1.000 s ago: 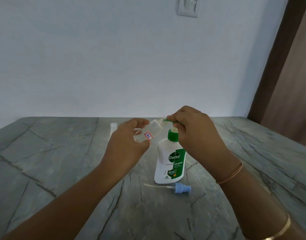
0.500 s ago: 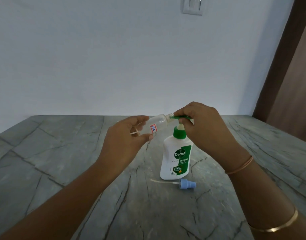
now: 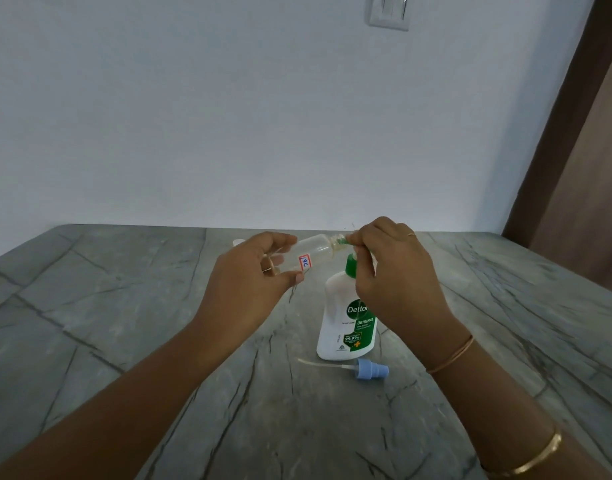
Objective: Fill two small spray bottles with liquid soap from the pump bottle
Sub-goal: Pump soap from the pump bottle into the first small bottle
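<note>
My left hand (image 3: 252, 289) holds a small clear spray bottle (image 3: 313, 252) tilted almost flat, its open neck pointing right; a red-and-blue sticker shows on its side. The green spout of the white pump bottle (image 3: 339, 320) pokes into that neck. My right hand (image 3: 398, 271) is closed over the green pump head from above. The pump bottle stands upright on the grey stone table (image 3: 107, 323). A light blue spray cap (image 3: 370, 368) with its thin dip tube lies on the table just in front of the pump bottle.
A small white object (image 3: 238, 242) peeks out behind my left hand near the table's back edge. A white wall rises behind the table, with a switch plate (image 3: 388, 10) high up. A brown door frame (image 3: 567, 126) runs down the right side.
The view has tipped upward, so hands and bottles sit lower in frame. The small bottle stays at the spout, now lying a little flatter. My right hand still covers the pump head.
</note>
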`<state>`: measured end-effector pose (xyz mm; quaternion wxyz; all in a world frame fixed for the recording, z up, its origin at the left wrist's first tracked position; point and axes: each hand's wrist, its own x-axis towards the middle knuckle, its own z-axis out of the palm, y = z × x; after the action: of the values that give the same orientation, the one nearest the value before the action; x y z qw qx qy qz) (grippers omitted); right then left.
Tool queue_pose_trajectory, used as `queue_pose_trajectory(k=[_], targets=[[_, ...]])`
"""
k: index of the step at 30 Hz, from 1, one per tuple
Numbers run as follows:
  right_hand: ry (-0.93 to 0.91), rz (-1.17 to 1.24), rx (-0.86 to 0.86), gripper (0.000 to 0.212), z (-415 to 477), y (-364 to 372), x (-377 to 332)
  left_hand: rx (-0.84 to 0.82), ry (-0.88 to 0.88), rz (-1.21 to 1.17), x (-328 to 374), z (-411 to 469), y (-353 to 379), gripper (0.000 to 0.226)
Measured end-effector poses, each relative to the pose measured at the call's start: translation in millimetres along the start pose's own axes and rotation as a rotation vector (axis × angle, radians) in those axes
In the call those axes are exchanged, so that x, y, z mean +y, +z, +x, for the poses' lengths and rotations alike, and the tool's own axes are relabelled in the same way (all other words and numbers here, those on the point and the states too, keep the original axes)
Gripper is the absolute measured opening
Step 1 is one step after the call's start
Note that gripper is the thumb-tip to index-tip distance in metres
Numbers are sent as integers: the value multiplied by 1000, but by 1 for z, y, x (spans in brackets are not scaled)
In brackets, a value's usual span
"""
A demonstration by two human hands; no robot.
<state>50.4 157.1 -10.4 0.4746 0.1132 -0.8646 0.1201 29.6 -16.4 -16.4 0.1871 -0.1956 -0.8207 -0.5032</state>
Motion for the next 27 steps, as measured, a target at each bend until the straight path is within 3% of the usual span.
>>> queue_pose_trajectory(k=[9, 18, 21, 27], targets=[[34, 59, -135, 16, 13, -9, 3, 10, 28, -17, 2, 0, -2, 37], [-71, -87, 131, 22, -8, 11, 4, 5, 40, -30, -2, 0, 0, 37], [-82, -67, 128, 35, -12, 17, 5, -2, 45, -20, -3, -1, 1, 37], [-53, -42, 82, 25, -2, 6, 4, 9, 47, 2, -1, -1, -1, 37]])
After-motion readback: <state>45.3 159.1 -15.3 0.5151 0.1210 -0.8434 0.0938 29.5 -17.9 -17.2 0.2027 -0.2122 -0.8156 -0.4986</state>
